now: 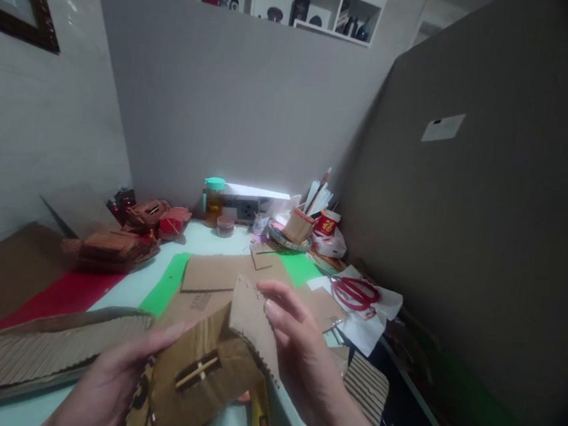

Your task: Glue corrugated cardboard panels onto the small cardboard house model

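Near the bottom centre, a brown cardboard piece (202,386) with a slot and a small stick across it rests in my left hand (112,377), thumb along its upper edge and fingers mostly hidden beneath. My right hand (296,341) pinches a lighter cardboard strip (254,317) with a ragged edge, between thumb and fingers. That strip stands against the upper right side of the brown piece. Just below them, partly covered, lies a yellow and black tool (260,418).
Red-handled scissors (356,294) lie on white paper at the right. Flat cardboard (210,273) covers the middle. A long corrugated piece (40,350) is at the left, reddish craft items (114,247) behind it. A teal-lidded bottle (213,203) and a pen holder (299,225) stand at the back.
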`<state>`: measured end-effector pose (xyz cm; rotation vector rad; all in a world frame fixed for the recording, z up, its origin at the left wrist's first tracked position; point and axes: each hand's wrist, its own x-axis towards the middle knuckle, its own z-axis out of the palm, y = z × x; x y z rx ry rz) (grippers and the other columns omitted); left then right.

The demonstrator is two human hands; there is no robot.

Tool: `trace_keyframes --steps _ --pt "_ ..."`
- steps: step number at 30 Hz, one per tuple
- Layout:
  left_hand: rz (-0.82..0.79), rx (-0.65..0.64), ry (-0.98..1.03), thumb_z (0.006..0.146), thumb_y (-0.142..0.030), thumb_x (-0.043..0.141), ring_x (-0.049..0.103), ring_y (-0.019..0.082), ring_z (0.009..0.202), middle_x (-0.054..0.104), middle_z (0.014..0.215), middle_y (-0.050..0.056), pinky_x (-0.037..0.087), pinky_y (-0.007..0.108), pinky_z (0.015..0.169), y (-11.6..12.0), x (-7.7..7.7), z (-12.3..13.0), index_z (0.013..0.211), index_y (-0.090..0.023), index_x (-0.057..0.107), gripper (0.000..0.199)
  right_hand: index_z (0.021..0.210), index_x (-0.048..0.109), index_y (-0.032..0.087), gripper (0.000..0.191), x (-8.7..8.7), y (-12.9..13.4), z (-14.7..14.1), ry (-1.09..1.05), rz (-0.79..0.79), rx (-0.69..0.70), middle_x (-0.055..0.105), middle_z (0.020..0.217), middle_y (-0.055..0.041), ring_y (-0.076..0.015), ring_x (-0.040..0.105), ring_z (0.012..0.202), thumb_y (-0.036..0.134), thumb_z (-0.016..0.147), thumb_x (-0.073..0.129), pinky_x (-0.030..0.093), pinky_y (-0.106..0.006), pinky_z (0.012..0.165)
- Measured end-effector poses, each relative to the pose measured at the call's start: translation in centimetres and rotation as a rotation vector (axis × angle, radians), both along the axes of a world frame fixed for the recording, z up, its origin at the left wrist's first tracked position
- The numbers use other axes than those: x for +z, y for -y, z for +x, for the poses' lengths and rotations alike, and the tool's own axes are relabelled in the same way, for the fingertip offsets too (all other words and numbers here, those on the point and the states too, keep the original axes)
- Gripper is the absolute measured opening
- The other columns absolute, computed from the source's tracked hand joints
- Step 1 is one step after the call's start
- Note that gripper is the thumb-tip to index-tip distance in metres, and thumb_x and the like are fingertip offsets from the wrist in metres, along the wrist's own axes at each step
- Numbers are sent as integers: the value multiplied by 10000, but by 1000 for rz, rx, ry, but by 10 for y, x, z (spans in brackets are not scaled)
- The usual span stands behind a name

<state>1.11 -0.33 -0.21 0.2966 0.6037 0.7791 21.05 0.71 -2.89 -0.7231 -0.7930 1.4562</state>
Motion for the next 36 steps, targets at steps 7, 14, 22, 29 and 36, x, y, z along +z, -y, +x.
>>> trace_keyframes --steps 7,14,22,29,36 --pt "-22 3 -57 882 -199 712 789 338 693 805 872 157 677 542 620 3 8 6 879 -122 777 101 1035 719 250 271 -5 6 -6 124 47 5 706 1020 -39 -201 657 874 394 807 747 514 -284 757" --pt "-7 84 -102 947 -194 597 770 290 605 807 754 138 670 494 558 2 8 8 810 -109 776 241 1040 736 274 256 12 16 -8 464 153 -58 729 1063 -35 -270 651 1048 474 918 633 484 -360 925" --pt "-10 105 -140 933 -197 625 768 302 605 807 749 133 667 497 561 2 6 6 814 -97 779 219 1089 720 258 251 21 19 -7 716 254 -143 712 1139 -40 -244 633 1065 383 997 523 442 -355 958" --pt "-54 -3 -141 872 -207 721 776 272 618 809 738 96 668 413 575 7 10 4 862 -168 776 68 1079 733 317 198 14 18 -3 596 320 -121 721 1097 14 -192 637 1056 266 946 594 454 -293 917" --pt "-40 -46 -286 813 -208 744 763 296 604 815 845 157 629 432 498 9 7 5 1007 -118 746 214 1020 770 351 305 10 10 6 408 436 15 706 1054 46 -154 634 1039 129 920 587 458 -263 927"
